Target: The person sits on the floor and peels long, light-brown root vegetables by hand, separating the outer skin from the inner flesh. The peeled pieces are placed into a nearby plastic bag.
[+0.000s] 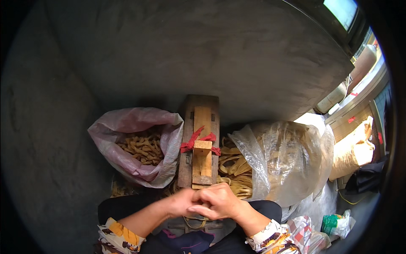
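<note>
Before my lap, my left hand (182, 202) and my right hand (219, 200) meet with bent fingers, partly overlapping. A thin yellowish strip (197, 226) hangs just below them; whether the fingers grip it is hidden. Beyond the hands stands a dark wooden bench (203, 101) bearing a paler wooden block (202, 158), with a red cloth strip (187, 146) tied around it. Left of the bench, an open woven sack (104, 127) holds short brown dried pieces (142, 148). To the right, long yellowish dried strips (238, 166) spill from a clear plastic bag (285, 158).
A grey wall (203, 54) rises behind the bench. At the right are a tan bag (352, 155), dark cloth (364, 179), and a green-and-white plastic package (337, 224) on the floor. Gas cylinders (364, 65) stand at the upper right.
</note>
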Action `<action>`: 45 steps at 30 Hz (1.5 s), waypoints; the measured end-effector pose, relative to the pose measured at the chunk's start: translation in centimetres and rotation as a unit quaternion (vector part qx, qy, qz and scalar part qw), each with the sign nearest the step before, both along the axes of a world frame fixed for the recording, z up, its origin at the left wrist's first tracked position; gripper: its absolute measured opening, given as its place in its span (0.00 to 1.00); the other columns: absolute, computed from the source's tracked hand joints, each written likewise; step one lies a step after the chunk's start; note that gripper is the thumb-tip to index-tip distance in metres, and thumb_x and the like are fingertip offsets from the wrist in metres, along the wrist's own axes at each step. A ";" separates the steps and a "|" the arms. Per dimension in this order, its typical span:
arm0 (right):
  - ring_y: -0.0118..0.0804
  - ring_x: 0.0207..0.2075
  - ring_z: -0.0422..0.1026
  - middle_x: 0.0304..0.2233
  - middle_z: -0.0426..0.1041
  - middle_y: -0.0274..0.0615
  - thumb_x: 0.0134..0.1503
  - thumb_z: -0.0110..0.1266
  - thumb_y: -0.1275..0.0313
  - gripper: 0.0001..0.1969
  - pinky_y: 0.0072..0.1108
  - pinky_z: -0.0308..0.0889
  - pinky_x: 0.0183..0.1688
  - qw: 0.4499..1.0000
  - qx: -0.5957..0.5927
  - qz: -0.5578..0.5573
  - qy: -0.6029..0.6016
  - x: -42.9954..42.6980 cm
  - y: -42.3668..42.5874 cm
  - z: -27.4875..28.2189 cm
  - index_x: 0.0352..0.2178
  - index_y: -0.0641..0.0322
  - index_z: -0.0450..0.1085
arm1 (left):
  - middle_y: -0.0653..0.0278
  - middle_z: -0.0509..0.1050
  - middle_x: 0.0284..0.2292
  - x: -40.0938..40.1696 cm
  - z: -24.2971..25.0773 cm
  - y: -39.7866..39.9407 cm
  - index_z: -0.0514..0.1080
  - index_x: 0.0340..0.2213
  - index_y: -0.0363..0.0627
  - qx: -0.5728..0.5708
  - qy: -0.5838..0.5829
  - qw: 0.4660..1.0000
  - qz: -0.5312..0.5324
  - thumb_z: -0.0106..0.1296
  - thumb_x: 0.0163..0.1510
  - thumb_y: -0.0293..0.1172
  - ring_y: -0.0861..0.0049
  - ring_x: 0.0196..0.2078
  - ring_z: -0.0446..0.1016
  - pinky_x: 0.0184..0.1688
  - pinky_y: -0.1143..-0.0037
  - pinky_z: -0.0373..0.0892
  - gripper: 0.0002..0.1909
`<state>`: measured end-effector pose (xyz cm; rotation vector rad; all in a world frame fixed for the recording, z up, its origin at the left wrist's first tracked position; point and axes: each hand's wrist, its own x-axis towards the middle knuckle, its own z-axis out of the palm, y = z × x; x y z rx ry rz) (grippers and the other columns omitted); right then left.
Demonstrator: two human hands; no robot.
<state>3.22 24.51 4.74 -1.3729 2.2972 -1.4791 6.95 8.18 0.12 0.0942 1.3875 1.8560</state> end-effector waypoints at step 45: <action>0.19 0.15 0.49 0.12 0.55 0.26 0.60 0.43 0.55 0.22 0.14 0.45 0.19 0.749 -0.098 -0.038 -0.654 1.3 0.8 -1.4 0.25 0.65 0.70 | 0.57 0.74 0.30 -1.5 5.1 -4.0 0.72 0.28 0.32 -0.141 0.348 0.886 0.273 0.52 0.51 0.24 0.75 0.33 0.73 0.37 0.77 0.69 0.06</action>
